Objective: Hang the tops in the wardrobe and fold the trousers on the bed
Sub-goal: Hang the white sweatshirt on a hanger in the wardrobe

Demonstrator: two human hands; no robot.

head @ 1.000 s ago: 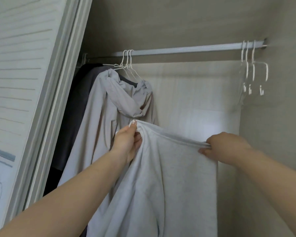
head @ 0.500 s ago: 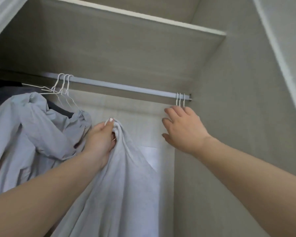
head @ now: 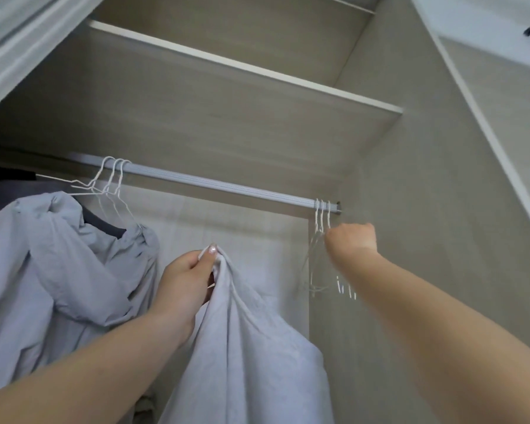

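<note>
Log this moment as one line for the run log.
left hand: grips pale grey cotton top | right hand: at empty white wire hangers, grip unclear | top unhung

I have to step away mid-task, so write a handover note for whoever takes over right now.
Left hand: pinches the top edge of the light grey top, held up below the rail.
Right hand: at the empty white hangers at the rail's right end; grip blurred, cannot tell.
Done: a grey hooded top and dark garments hang at the left.
Left: take a hanger, hang this top. Trousers and bed are not in view.
</note>
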